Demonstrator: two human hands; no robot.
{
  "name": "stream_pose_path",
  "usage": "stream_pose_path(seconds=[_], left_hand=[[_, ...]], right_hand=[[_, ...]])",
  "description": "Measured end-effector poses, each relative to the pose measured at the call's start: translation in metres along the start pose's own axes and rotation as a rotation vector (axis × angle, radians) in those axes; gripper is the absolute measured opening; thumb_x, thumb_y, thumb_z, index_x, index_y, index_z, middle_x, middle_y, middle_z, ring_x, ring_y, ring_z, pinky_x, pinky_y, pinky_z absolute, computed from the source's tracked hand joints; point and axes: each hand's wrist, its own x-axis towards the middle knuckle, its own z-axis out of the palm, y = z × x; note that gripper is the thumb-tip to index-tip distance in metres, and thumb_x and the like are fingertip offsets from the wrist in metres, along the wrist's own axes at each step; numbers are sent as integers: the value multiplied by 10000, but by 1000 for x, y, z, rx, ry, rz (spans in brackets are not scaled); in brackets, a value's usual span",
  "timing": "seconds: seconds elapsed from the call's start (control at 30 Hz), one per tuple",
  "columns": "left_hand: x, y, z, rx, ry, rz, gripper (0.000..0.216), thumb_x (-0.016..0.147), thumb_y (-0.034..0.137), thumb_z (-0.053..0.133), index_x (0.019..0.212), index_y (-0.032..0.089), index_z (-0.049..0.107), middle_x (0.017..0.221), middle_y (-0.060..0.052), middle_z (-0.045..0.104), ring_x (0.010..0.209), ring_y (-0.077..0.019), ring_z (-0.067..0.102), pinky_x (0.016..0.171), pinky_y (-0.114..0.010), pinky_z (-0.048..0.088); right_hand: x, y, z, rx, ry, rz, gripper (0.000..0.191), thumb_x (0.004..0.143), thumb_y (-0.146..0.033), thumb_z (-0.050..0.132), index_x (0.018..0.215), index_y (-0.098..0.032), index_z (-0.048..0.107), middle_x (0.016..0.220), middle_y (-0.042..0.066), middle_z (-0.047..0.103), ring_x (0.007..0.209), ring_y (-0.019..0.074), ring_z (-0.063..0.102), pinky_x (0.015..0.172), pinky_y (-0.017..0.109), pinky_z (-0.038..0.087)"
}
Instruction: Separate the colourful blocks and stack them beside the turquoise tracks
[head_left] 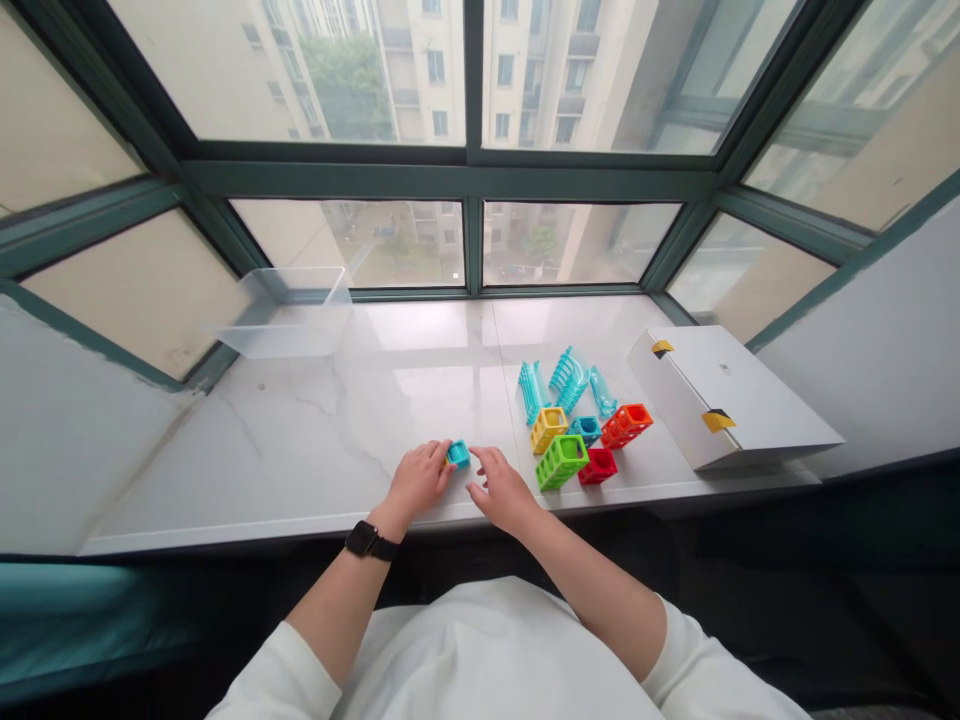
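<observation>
A small blue toy block (459, 454) is near the front of the marble-patterned sill. My left hand (418, 480) is closed on its left side, and a bit of yellow shows under the fingers. On the other side, my right hand (507, 490) is open, its thumb and fingers apart, with the index fingertip close to the block. Whether that fingertip touches it, I cannot tell. To the right stand hollow toy blocks: green (561, 464), yellow (549, 430), red (598, 467), orange-red (626, 426) and blue (585, 431).
Behind the blocks lie turquoise lattice pieces, one straight (533, 392) and one curved (569, 379). A white box (750, 390) with yellow-black tabs sits at the right. At the back left is a clear plastic bin (292, 330). Windows enclose the sill (337, 420).
</observation>
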Motion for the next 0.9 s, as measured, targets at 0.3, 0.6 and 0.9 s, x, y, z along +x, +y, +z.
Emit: stream_pose_path(seconds=[0.3, 0.6, 0.9], left_hand=[[-6, -6, -5, -35, -32, 174, 498, 1024, 406, 573, 1505, 294, 507, 1182, -90, 681, 1099, -271, 655, 962, -404, 492], [-5, -9, 3, 65, -11, 163, 583, 1018, 440, 594, 1523, 180, 460, 1250, -139, 703, 1130, -289, 667, 966, -409, 478], [3, -16, -19, 16, 144, -22, 496, 960, 373, 617, 1417, 183, 592, 1339, -180, 691, 1277, -351, 608, 1206, -616, 280]], right_hand=[[26, 20, 20, -183, -29, 83, 529, 873, -104, 697, 1372, -226, 571, 1369, 131, 620, 1249, 276, 646, 1106, 456, 506], [7, -1, 2, -207, 130, 45, 378, 885, -208, 741, 1240, -176, 617, 1202, 132, 672, 1057, 263, 696, 974, 414, 562], [-15, -64, -52, 821, 196, 77, 441, 886, -507, 780, 1187, -227, 621, 1100, 68, 734, 1012, 228, 723, 938, 393, 599]])
